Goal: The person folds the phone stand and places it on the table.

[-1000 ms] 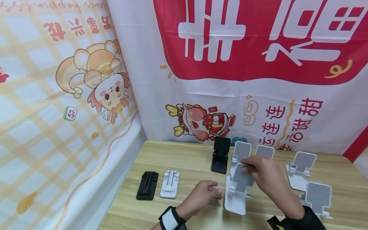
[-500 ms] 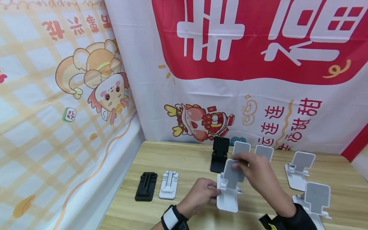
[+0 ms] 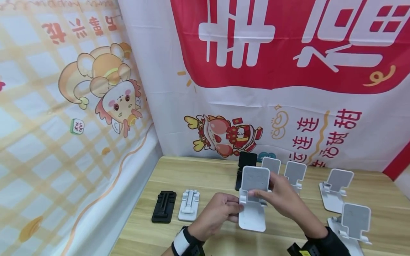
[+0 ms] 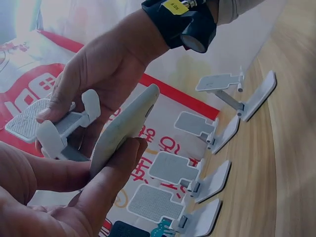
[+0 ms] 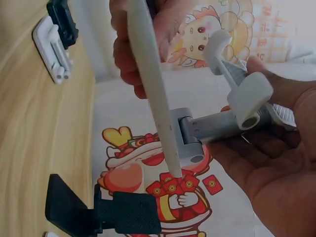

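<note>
A white phone stand with a grey-padded plate (image 3: 255, 177) is held unfolded over the table. My left hand (image 3: 217, 213) pinches its flat base (image 3: 253, 217) along the left edge, thumb on one face and fingers on the other. With the thumb across the front, my right hand (image 3: 283, 196) grips the plate on its right side. The grey hinged arm (image 5: 217, 127) joins base and plate in the right wrist view. Two white lower lips (image 5: 251, 98) jut out from the plate there. Behind the held stand, a black unfolded phone stand (image 3: 247, 159) is partly hidden.
A black folded stand (image 3: 163, 207) and a white folded stand (image 3: 189, 205) lie at the left on the wooden table (image 3: 173, 174). Several unfolded white stands, including one at the front right (image 3: 355, 218), stand rightward. A printed cloth (image 3: 166, 106) hangs behind.
The white stand has moved left, and its plate now faces me more squarely. My left hand has gone from free to pinching the base. My right hand has shifted from the plate's top to its side.
</note>
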{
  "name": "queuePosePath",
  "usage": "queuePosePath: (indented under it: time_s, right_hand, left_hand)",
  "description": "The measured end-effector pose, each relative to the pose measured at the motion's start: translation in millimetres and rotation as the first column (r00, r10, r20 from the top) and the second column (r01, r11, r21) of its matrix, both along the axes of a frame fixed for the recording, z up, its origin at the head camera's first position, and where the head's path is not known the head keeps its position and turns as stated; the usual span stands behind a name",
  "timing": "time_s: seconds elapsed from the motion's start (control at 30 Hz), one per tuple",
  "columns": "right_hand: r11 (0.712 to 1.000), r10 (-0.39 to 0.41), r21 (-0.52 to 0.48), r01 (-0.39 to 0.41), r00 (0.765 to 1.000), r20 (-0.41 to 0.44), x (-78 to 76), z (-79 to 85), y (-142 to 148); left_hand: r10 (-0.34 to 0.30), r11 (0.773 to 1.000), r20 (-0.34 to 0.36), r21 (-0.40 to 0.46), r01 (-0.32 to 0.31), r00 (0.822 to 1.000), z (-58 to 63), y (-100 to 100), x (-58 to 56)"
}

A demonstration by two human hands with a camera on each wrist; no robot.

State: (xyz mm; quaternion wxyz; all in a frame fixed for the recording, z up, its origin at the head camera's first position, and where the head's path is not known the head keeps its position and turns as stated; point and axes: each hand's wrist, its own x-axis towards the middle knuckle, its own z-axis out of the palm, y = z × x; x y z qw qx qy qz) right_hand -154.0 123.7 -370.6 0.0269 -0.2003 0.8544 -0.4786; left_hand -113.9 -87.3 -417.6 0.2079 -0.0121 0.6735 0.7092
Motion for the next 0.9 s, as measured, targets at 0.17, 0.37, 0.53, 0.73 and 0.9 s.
queuePosePath:
  time_s: [0.17, 0.37, 0.53, 0.73, 0.9]
  right_hand:
    - [0.999, -0.051, -0.003, 0.051, 0.989, -0.14, 0.1, -4.0, -2.6]
    - [0.996, -0.091, 0.007, 0.094, 0.972, -0.216, 1.2, -8.5, -5.8]
    - [0.996, -0.081, 0.028, 0.09, 0.972, -0.222, 2.0, -6.1, -9.5]
    - [0.985, -0.057, 0.113, 0.127, 0.872, -0.485, 6.8, 9.7, -15.1]
    - [0.971, 0.012, 0.19, 0.144, 0.764, -0.645, 11.7, 20.7, -18.6]
  left_hand:
    - [-0.002, 1.0, 0.026, 0.013, 0.002, 1.0, 4.0, 2.7, 4.7]
    - [-0.011, 1.0, 0.04, -0.004, 0.011, 0.999, 5.3, 3.4, 5.5]
    - [-0.002, 0.999, 0.027, -0.038, 0.003, 1.0, 1.6, -0.5, 3.9]
    - [0.051, 0.997, -0.001, -0.055, -0.051, 0.999, -10.8, -8.8, 5.4]
    - [0.058, 0.996, -0.008, -0.062, -0.059, 0.998, -12.1, -10.7, 4.2]
